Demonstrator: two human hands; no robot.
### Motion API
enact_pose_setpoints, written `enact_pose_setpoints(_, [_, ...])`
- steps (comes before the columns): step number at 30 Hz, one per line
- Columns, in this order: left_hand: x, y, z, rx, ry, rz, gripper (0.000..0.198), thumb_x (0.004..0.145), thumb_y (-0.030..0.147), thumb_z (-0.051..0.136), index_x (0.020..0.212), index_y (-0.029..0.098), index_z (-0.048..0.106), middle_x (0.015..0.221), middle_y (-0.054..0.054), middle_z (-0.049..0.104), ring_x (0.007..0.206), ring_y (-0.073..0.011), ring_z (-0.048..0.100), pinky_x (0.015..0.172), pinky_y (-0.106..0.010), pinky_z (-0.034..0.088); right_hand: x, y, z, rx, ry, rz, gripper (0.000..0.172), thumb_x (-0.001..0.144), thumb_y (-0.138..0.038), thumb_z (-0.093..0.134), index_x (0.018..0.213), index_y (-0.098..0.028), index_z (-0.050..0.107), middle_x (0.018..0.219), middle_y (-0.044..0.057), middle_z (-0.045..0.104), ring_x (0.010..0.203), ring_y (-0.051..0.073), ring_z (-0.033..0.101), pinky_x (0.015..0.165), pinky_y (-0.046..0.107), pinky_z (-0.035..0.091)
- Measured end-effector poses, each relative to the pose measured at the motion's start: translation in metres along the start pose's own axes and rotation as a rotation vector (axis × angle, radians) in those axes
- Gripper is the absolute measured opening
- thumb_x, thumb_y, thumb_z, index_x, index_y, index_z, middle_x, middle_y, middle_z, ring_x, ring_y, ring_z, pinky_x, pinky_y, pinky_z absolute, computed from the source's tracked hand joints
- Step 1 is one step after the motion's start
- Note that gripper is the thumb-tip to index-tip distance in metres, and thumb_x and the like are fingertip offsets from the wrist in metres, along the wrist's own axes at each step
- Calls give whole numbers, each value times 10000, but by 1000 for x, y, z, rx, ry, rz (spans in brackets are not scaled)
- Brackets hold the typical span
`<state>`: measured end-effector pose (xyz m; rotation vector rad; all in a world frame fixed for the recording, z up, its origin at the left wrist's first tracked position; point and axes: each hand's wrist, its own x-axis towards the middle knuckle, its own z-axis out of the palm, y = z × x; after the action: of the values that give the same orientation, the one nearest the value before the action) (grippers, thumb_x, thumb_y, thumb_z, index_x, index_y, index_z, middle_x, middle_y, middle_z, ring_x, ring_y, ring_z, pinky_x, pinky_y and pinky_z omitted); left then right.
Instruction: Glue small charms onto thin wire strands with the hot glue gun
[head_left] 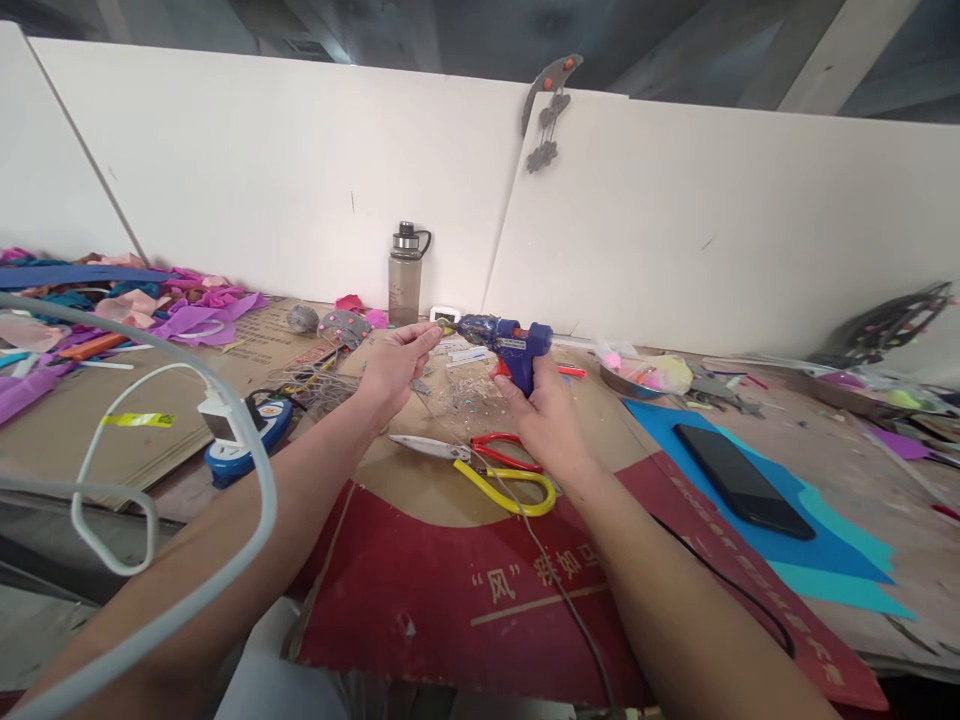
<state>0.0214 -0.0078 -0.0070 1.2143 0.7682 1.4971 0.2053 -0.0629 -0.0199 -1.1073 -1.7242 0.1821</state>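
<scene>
My right hand (pixel 553 418) is wrapped round the grip of a blue hot glue gun (pixel 517 347), whose nozzle points left. Just off that nozzle, my left hand (pixel 397 368) pinches a small yellowish piece (pixel 447 326), too small to make out well. Whether tip and piece touch, I cannot tell. Below the hands lie scissors with red handles (pixel 506 450) and a tool with yellow handles (pixel 517 492), partly overlapping. A thin cord runs down past them over the red and brown cardboard (pixel 450 585).
A water bottle (pixel 405 278) stands against the white partition (pixel 277 180). On the right, a black phone (pixel 741 480) lies on blue sheets (pixel 817 545). A blue power strip (pixel 250 443) and a white cable (pixel 264 490) are at left, near colourful scraps (pixel 180 312).
</scene>
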Motion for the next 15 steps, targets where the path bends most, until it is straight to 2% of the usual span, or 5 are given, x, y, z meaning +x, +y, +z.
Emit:
enact_pose_setpoints(7, [3, -4, -1, 20, -3, 16, 325, 606, 393, 790, 746, 132, 656, 508, 73, 345, 415, -16, 216, 388, -191, 96, -2, -2, -1, -92, -39, 14, 375, 884, -323, 459, 1228, -172, 466, 950, 123, 663, 983, 298, 603, 833, 425, 462])
enact_pose_setpoints(11, [2, -3, -2, 17, 17, 20, 302, 609, 378, 783, 743, 141, 653, 493, 74, 346, 414, -22, 222, 393, -191, 99, -2, -4, -2, -132, -36, 17, 352, 888, -320, 447, 1209, -178, 465, 968, 134, 656, 1003, 307, 598, 811, 427, 470])
enact_pose_setpoints(15, [1, -2, -1, 16, 23, 26, 298, 613, 384, 778, 725, 144, 643, 494, 72, 353, 413, -23, 232, 394, -192, 104, -3, -6, -2, -146, -46, 18, 323, 892, -329, 438, 1185, -195, 465, 903, 123, 658, 1014, 317, 598, 802, 441, 477])
